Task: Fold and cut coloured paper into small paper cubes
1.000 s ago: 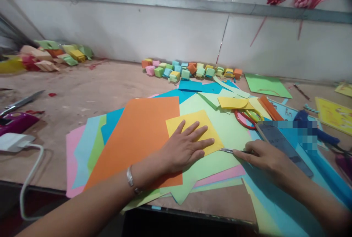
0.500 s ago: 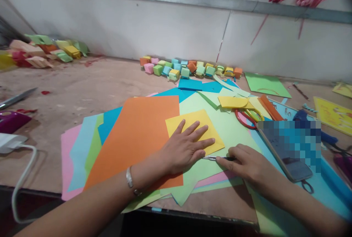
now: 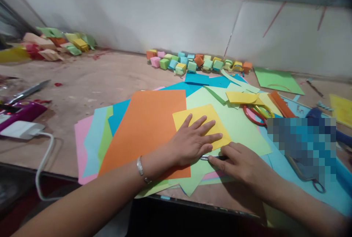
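Note:
My left hand (image 3: 192,140) lies flat with its fingers spread on a yellow paper square (image 3: 213,118), its palm partly over an orange sheet (image 3: 148,127). My right hand (image 3: 239,160) is closed round a thin dark tool with a metal tip (image 3: 205,158), at the lower edge of the yellow square beside my left thumb. What kind of tool it is cannot be made out. Pale green sheets (image 3: 242,130) lie beneath the yellow square.
Small folded paper cubes (image 3: 180,68) line the wall, with more folded pieces (image 3: 73,48) at the far left. Scissors (image 3: 254,119) and a blurred-out phone (image 3: 302,171) lie right. A white charger (image 3: 20,130) and metal blade (image 3: 30,91) are left.
The view has shifted, so the scene sits further right and slightly higher. My right hand and the tool have moved slightly left along the yellow square's lower edge; my left hand stays flat.

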### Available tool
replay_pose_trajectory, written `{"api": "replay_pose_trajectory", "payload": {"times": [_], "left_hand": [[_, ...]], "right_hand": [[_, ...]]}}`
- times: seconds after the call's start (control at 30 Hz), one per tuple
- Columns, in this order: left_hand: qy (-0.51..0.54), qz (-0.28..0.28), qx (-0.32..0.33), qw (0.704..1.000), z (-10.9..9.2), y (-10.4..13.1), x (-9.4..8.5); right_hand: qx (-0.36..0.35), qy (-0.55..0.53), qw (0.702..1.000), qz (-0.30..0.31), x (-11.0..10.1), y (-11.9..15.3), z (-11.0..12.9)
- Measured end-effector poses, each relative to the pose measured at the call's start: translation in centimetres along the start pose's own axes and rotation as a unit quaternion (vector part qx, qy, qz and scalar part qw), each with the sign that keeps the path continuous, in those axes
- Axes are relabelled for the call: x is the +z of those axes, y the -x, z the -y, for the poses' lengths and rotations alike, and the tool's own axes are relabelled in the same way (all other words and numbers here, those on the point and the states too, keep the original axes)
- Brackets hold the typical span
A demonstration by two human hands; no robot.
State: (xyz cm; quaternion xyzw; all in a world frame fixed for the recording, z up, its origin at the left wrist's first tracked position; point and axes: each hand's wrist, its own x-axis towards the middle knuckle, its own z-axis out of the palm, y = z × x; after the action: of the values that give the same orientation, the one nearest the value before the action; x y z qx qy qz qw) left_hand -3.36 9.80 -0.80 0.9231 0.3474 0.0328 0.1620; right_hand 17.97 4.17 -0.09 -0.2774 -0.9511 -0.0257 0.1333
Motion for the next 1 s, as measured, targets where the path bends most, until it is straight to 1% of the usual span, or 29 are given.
{"api": "replay_pose_trajectory", "payload": {"times": [0.2, 0.47, 0.6, 0.7, 0.77, 0.87, 0.9, 0.97, 1.0], "left_hand": [[-0.012, 0.016, -0.005, 1.0, -0.1, -0.1, -0.3], [-0.011, 0.0, 0.001, 1.0, 0.1, 0.0, -0.1], [-0.013, -0.012, 0.009, 1.0, 0.3, 0.0, 0.3], [-0.012, -0.021, 0.01, 1.0, 0.4, 0.0, 0.5], [-0.011, -0.024, 0.004, 1.0, 0.4, 0.0, 0.5], [-0.014, -0.019, -0.005, 1.0, 0.2, 0.0, 0.1], [-0.014, -0.019, -0.004, 1.0, 0.2, 0.0, 0.0], [-0.013, -0.025, 0.003, 1.0, 0.2, 0.0, -0.4], [-0.013, -0.029, 0.007, 0.999, 0.2, 0.0, -0.5]], "right_hand": [[-0.026, -0.002, 1.0, 0.0, 0.3, -1.1, 0.4], [-0.032, -0.008, 0.999, 0.0, 0.8, -2.0, 0.9], [-0.044, -0.048, 0.998, -0.019, 0.9, -2.7, 1.6], [-0.034, -0.066, 0.997, -0.038, 0.9, -2.9, 2.2], [-0.02, -0.056, 0.997, -0.038, 0.8, -2.4, 2.0], [0.041, -0.039, 0.997, -0.049, 0.4, -0.3, 0.3], [0.096, -0.03, 0.993, -0.067, 0.2, 0.6, -0.4], [0.166, 0.0, 0.981, -0.097, -0.2, 2.5, -2.0], [0.218, 0.031, 0.971, -0.096, -0.4, 3.3, -2.7]]}}
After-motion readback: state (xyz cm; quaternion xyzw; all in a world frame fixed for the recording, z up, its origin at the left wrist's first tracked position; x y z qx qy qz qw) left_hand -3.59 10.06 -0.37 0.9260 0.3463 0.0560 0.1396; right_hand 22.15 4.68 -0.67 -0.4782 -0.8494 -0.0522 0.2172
